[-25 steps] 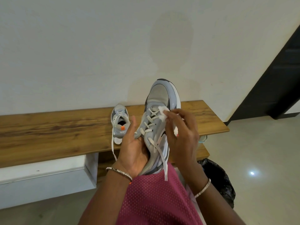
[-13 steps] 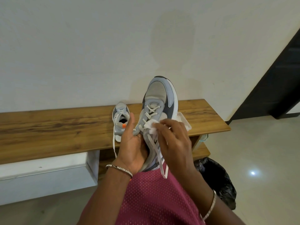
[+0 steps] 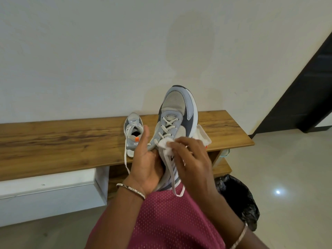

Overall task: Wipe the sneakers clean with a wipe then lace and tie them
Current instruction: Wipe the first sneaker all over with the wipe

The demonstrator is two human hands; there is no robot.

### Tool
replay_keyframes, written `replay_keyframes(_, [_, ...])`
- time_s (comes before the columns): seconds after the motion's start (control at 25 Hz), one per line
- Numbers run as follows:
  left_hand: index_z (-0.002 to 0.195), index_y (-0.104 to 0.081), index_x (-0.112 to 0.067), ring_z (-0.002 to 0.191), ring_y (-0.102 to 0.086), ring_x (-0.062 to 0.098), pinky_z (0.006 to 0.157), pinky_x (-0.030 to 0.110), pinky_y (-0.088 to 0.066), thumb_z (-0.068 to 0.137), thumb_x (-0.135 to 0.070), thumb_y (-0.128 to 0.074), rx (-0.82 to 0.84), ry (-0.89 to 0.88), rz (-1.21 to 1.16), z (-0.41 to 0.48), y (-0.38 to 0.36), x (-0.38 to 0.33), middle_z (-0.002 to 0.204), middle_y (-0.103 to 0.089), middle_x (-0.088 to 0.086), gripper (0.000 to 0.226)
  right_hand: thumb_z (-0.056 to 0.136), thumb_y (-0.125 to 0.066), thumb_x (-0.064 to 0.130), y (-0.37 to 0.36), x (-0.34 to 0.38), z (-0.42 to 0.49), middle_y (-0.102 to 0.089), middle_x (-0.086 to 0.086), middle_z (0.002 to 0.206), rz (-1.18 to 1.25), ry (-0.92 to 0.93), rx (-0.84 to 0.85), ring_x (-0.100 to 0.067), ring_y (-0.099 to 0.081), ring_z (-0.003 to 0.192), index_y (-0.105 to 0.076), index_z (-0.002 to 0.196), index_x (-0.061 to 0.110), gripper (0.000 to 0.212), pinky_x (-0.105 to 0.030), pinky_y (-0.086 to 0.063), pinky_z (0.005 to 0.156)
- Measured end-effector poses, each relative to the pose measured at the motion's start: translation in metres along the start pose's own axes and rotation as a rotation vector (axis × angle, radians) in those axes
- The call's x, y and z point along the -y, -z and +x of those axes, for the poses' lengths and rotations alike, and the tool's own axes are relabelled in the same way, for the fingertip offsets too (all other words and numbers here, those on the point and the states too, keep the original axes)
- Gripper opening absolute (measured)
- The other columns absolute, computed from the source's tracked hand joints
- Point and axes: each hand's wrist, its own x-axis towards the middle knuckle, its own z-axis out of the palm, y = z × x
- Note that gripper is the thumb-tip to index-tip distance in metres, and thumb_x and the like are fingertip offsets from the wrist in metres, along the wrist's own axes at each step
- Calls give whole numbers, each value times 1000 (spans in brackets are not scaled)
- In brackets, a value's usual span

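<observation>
Left hand (image 3: pixel 145 159): sneaker (image 3: pixel 177 108) is gripped steady.
Right hand (image 3: pixel 190 159): wipe (image 3: pixel 166 145) is pinched on the laces (image 3: pixel 168 127).
Wiping: short, firm strokes are advised.

The far side is closed by a plain off-white wall (image 3: pixel 89 51), on which a faint darker patch (image 3: pixel 190 42) is seen. A long wooden bench (image 3: pixel 53 146) is set against it, from the left edge to right of centre. Beneath it, a white cabinet (image 3: pixel 45 194) is fitted at the left and a wooden shelf (image 3: pixel 222 168) at the right. A black bag (image 3: pixel 239 200) is placed on the pale glossy floor (image 3: pixel 296 159), where a light spot (image 3: pixel 278 191) is reflected. A dark door frame (image 3: pixel 305 83) is seen far right.
</observation>
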Motion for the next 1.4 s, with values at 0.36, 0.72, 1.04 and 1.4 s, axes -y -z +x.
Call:
replay_keyframes(0.36, [143, -51, -8, 136, -46, 31, 119, 46, -28, 87, -77, -47, 22, 33, -37, 3, 8, 0, 144, -49, 18, 89, 90, -70, 10, -3, 5, -15, -65, -9, 110, 31, -50, -26, -18, -57, 101, -72, 111, 8, 21, -22, -47, 82])
replay_keyframes(0.72, [146, -48, -13, 140, -42, 34, 119, 48, -27, 93, -70, -42, 28, 15, -24, 3, -1, 9, 151, -46, 17, 78, 92, -67, 4, 11, -34, 41, -63, -13, 108, -49, -108, -200, -21, -57, 98, -71, 111, 5, 19, -16, -40, 80])
replay_keyframes(1.04, [148, -42, -6, 146, -30, 35, 123, 48, -18, 89, -74, -46, 71, 59, -58, 6, 10, 4, 156, -34, 23, 90, 90, -68, 12, -3, -13, -9, -65, -12, 109, -40, -29, -31, -20, -58, 101, -72, 109, 8, 20, -19, -46, 80])
replay_keyframes(1.4, [145, -48, -13, 140, -42, 33, 118, 48, -30, 94, -70, -41, 40, -8, -28, 9, 4, 2, 150, -46, 17, 77, 94, -64, 6, 3, -28, 38, -63, -11, 104, 19, -109, -193, -19, -57, 97, -72, 107, 4, 16, -13, -40, 81])
